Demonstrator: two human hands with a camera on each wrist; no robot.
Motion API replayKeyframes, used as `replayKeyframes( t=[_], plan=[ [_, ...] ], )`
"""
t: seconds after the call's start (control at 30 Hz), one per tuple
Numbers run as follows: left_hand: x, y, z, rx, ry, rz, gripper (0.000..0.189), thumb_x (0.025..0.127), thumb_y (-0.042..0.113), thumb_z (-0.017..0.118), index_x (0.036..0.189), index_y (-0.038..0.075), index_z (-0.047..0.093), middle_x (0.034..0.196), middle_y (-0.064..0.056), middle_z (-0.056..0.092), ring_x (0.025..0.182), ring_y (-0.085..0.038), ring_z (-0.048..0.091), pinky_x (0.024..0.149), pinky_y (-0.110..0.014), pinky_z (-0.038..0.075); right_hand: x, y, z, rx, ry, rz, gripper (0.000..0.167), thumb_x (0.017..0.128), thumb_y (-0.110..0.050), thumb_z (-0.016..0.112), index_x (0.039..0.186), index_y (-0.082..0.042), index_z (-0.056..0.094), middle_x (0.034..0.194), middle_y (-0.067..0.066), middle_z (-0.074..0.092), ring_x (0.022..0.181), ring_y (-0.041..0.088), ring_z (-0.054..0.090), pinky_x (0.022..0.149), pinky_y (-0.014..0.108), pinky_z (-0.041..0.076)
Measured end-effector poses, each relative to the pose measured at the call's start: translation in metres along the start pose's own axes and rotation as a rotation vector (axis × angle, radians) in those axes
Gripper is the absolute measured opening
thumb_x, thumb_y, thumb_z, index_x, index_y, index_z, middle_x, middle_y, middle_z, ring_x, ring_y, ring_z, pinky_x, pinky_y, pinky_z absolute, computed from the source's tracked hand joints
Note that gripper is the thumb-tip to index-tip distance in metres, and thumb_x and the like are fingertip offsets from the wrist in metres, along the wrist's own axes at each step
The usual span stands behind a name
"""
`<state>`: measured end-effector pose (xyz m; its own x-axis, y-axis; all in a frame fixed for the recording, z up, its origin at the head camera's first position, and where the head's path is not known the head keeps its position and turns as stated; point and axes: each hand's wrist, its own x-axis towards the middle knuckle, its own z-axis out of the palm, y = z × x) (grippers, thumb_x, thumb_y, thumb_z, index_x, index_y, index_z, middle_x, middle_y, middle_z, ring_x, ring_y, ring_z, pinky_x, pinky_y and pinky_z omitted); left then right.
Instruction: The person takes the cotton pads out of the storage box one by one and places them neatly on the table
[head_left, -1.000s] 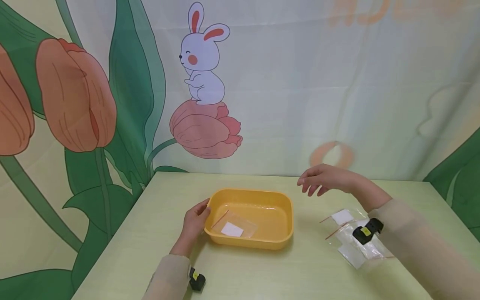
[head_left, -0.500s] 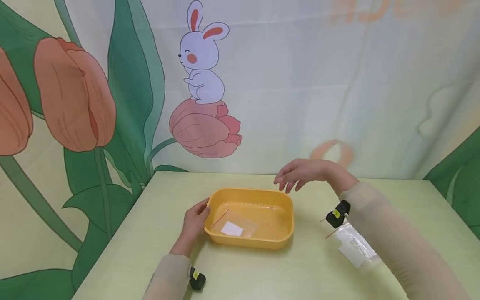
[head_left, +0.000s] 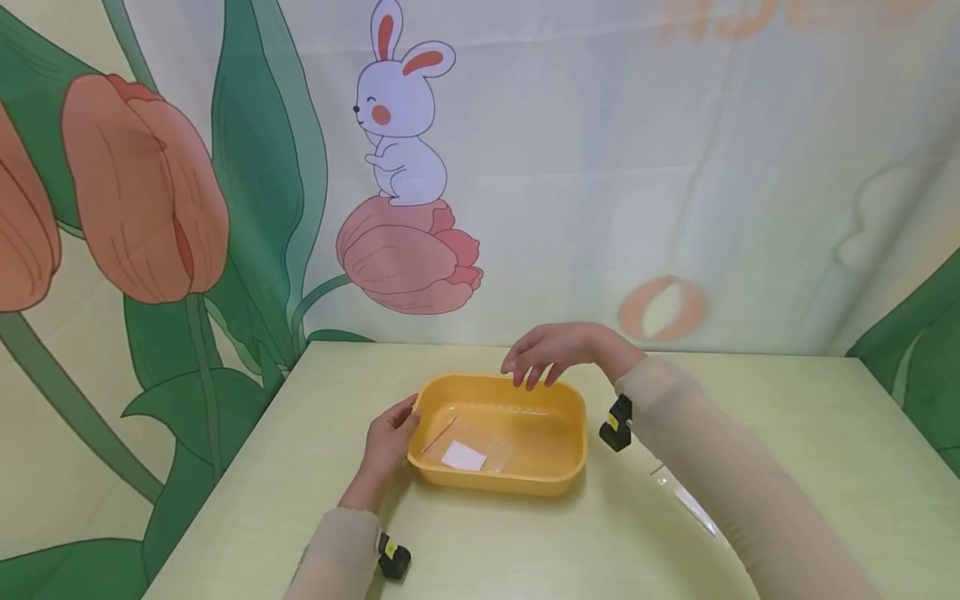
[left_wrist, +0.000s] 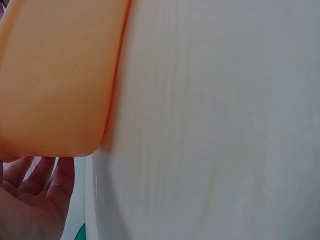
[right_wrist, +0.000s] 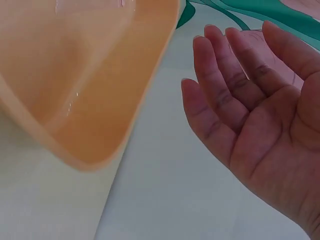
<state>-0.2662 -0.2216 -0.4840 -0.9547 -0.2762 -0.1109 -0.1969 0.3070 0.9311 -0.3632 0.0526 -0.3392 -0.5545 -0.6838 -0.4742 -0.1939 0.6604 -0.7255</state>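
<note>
A yellow plastic tub (head_left: 570,454) stands on the pale green table (head_left: 300,467). Inside it lies one small clear zip bag (head_left: 467,450) with a white label. My left hand (head_left: 390,442) rests against the tub's left end, fingers at the rim; the left wrist view shows the tub's wall (left_wrist: 55,75) with my left-hand fingers (left_wrist: 35,200) straight beside it. My right hand (head_left: 551,354) hovers over the tub's far rim, palm down, fingers relaxed and empty. In the right wrist view its open palm (right_wrist: 255,125) hangs beside the tub's rim (right_wrist: 145,95).
More clear zip bags (head_left: 690,504) lie on the table to the right, mostly hidden under my right sleeve (head_left: 720,475). A printed backdrop (head_left: 405,167) with a rabbit and tulips hangs directly behind the table's far edge.
My right hand has swung left from above the bags at the right until it is over the tub's far rim. The left hand and the tub have stayed put.
</note>
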Motion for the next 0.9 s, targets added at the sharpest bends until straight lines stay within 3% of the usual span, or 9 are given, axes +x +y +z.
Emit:
replayKeyframes(
  t=[0.13, 0.33, 0.9],
  plan=[
    [0.000, -0.001, 0.000, 0.004, -0.002, -0.003, 0.044, 0.106, 0.013, 0.051, 0.149, 0.004, 0.052, 0.154, -0.026, 0.050, 0.147, -0.041, 0.045, 0.122, -0.051, 0.041, 0.016, 0.000, 0.006, 0.004, -0.001, 0.013, 0.043, 0.103, -0.023, 0.056, 0.140, -0.001, 0.058, 0.126, 0.012, 0.071, 0.111, 0.022, 0.069, 0.099, 0.034, 0.059],
    [-0.001, -0.001, -0.001, 0.001, -0.002, -0.002, 0.044, 0.106, 0.013, 0.050, 0.149, 0.003, 0.052, 0.154, -0.026, 0.049, 0.147, -0.041, 0.044, 0.122, -0.051, 0.040, 0.035, 0.003, 0.014, 0.026, -0.002, 0.031, 0.044, 0.103, -0.025, 0.057, 0.140, -0.001, 0.057, 0.127, 0.013, 0.071, 0.113, 0.023, 0.070, 0.105, 0.040, 0.057],
    [0.001, -0.002, 0.000, -0.011, 0.003, 0.021, 0.043, 0.105, 0.012, 0.051, 0.148, 0.002, 0.052, 0.152, -0.027, 0.051, 0.145, -0.042, 0.046, 0.120, -0.051, 0.043, 0.060, 0.013, 0.033, 0.016, 0.029, 0.080, 0.041, 0.103, -0.028, 0.056, 0.136, -0.004, 0.062, 0.127, 0.012, 0.072, 0.114, 0.021, 0.070, 0.101, 0.034, 0.058]
  ],
)
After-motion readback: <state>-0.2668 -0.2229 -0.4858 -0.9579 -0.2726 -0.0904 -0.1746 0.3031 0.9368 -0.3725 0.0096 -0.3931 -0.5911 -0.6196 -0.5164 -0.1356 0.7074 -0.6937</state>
